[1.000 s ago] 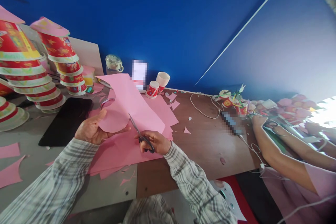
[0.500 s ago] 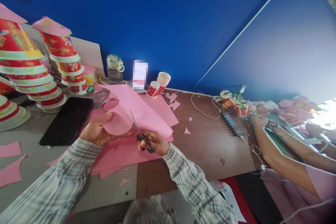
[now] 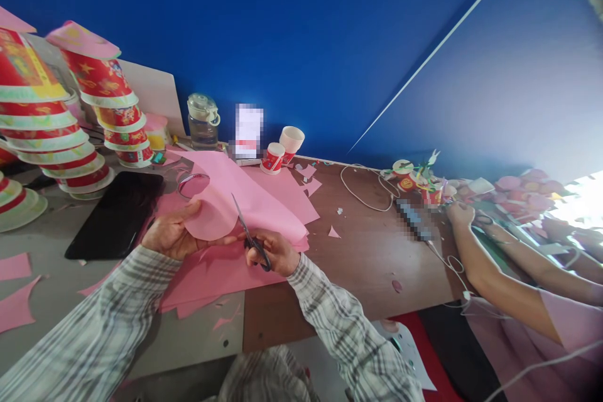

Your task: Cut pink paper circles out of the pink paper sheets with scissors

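A pink paper sheet point(image 3: 211, 217) with a rounded cut edge is pinched in my left hand point(image 3: 172, 232), thumb on top and fingers beneath. My right hand point(image 3: 276, 252) grips a pair of scissors point(image 3: 254, 242) by its dark handles. The scissor blades point up and away, beside the curved edge of the paper. Whether the blades touch the paper I cannot tell. Under both hands lie more pink sheets point(image 3: 217, 276) in a loose stack. A round clear ring-like object point(image 3: 193, 184) sits behind my left hand.
Stacked red paper cups point(image 3: 125, 116) stand at the left, near a black tablet point(image 3: 115, 213). A water bottle point(image 3: 202, 122), a lit phone point(image 3: 249, 132) and two cups point(image 3: 273, 159) line the blue wall. Another person's arms point(image 3: 499, 270) work at the right.
The whole view has shifted slightly. My hands keep nearly the same pose, with the pink paper in the left and the scissors in the right.
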The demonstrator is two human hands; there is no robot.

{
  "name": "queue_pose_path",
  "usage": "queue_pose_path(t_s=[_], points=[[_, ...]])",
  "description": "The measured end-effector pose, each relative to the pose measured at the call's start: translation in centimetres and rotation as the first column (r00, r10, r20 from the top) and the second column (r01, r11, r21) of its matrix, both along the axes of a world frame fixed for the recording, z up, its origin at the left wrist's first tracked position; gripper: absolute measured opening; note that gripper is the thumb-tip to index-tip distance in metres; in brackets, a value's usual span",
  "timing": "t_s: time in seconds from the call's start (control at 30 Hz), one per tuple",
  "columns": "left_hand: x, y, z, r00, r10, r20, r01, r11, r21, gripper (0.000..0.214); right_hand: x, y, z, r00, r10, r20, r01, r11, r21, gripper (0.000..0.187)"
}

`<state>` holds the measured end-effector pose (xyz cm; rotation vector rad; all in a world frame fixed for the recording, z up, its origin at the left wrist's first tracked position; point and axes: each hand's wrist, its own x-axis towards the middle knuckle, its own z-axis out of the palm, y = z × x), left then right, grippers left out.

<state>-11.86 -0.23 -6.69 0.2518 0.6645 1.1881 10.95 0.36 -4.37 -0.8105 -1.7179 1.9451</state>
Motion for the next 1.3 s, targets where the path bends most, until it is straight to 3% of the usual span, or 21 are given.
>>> queue_pose_path(t_s=[0.33, 0.5, 0.63, 0.83, 1.3], points=[[0.2, -0.1, 0.3, 0.999, 0.034, -0.013, -0.034, 0.999, 0.004, 0.043, -0.1, 0.1, -0.2, 1.0, -0.021, -0.003, 0.021, 1.0, -0.012, 0.07], [0.4, -0.5, 1.4, 0.987, 0.113, -0.114, -0.12, 0.991, -0.054, 0.04, -0.1, 0.3, -0.9, 0.999, -0.046, 0.003, 0.046, 0.999, 0.006, 0.067], [0.7, -0.7, 1.9, 0.96, 0.172, -0.22, -0.181, 0.983, -0.019, 0.041, -0.1, 0.4, -1.3, 0.999, -0.047, 0.015, 0.047, 0.999, 0.003, 0.067], [1.6, -0.2, 1.3, 0.97, 0.144, -0.197, -0.125, 0.987, 0.105, 0.026, -0.1, 0.7, -1.1, 0.999, -0.046, -0.009, 0.045, 0.999, -0.029, 0.075], [1.5, 0.6, 0.4, 0.96, 0.168, -0.223, -0.158, 0.986, 0.06, 0.036, -0.2, 0.8, -0.7, 0.999, -0.008, -0.047, 0.008, 1.0, 0.005, 0.073]])
